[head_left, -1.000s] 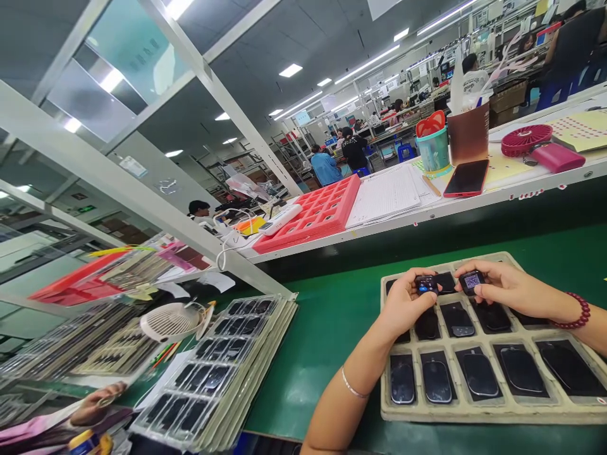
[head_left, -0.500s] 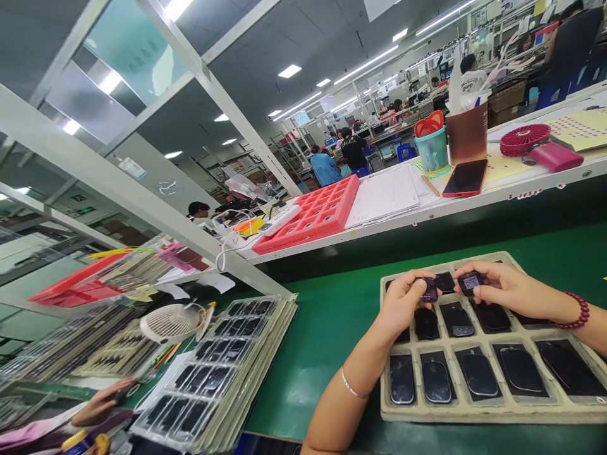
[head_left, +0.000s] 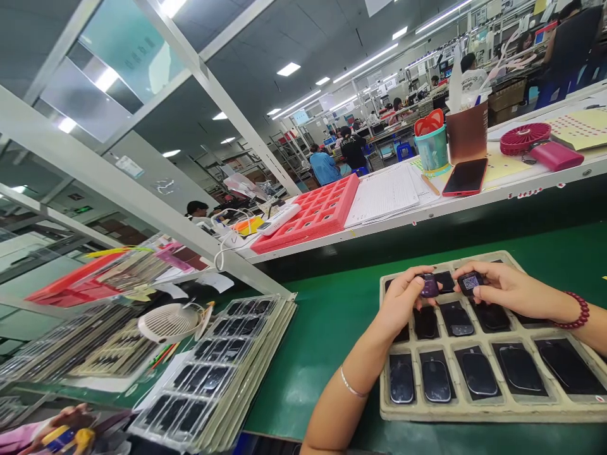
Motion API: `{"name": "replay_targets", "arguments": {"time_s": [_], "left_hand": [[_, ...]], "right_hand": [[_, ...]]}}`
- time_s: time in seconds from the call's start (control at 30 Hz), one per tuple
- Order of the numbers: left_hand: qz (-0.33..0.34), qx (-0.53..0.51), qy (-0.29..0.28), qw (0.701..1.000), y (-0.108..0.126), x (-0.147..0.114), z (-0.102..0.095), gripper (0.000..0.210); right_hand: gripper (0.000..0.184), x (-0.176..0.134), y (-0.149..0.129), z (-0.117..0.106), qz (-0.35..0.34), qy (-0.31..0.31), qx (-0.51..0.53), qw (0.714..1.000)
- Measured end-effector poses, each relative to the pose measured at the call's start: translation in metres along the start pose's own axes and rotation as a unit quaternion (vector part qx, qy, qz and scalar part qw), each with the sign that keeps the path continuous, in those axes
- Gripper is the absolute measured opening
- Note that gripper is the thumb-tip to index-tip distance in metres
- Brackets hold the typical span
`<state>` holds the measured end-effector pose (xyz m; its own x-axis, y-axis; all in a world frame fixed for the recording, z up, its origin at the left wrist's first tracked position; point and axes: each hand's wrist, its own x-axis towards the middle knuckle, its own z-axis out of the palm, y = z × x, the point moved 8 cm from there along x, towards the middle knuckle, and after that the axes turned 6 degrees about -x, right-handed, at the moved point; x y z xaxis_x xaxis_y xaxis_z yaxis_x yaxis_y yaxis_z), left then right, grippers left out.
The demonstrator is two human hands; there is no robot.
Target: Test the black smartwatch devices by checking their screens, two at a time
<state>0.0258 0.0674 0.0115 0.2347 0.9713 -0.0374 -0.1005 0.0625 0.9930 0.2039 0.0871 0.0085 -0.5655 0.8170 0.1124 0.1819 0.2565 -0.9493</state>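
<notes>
Over the far row of a beige moulded tray [head_left: 443,412], my left hand [head_left: 401,300] pinches a small dark rounded screen unit [head_left: 429,285] between thumb and fingers. A short gap to the right, my right hand [head_left: 505,289] grips a small black square screen unit [head_left: 470,283] that shows a QR code. Dark rounded screen units, such as one [head_left: 436,380] in the near row, lie in the tray's compartments on black pieces. My hands cover part of the far compartments.
Left of the tray stands a stack of filled trays [head_left: 246,379] beside a white fan [head_left: 168,323]. On the shelf ahead are a red foam tray [head_left: 327,212], papers [head_left: 384,194], a phone [head_left: 466,177] and cups [head_left: 467,133]. A co-worker's hand [head_left: 71,417] is at lower left.
The screen unit in my left hand has tilted slightly, and its face now looks purplish. My right hand stays in place. The co-worker's hand at lower left has drawn back toward a blue-and-yellow object.
</notes>
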Motion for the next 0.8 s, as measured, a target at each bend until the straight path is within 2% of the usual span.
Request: {"name": "replay_targets", "arguments": {"time_s": [0.1,0.17,0.37,0.6,0.8], "left_hand": [[0.005,-0.012,-0.013,1.0,-0.001,-0.001,0.003,0.066],[0.009,-0.019,-0.023,1.0,-0.002,-0.001,0.004,0.07],[0.008,-0.007,-0.029,1.0,-0.002,0.0,0.006,0.054],[0.003,0.006,-0.022,1.0,-0.001,-0.001,0.005,0.063],[0.019,-0.012,-0.015,1.0,0.006,-0.002,0.005,0.04]], "right_hand": [[0.034,0.0,0.006,0.001,-0.002,0.003,0.001,1.0],[0.035,0.0,0.006,0.001,-0.003,0.001,0.0,1.0],[0.033,0.0,-0.006,0.0,0.002,-0.002,-0.004,1.0],[0.033,0.0,-0.003,0.0,-0.002,0.0,-0.008,1.0],[0.033,0.0,0.001,-0.001,0.004,0.004,0.018,1.0]]}}
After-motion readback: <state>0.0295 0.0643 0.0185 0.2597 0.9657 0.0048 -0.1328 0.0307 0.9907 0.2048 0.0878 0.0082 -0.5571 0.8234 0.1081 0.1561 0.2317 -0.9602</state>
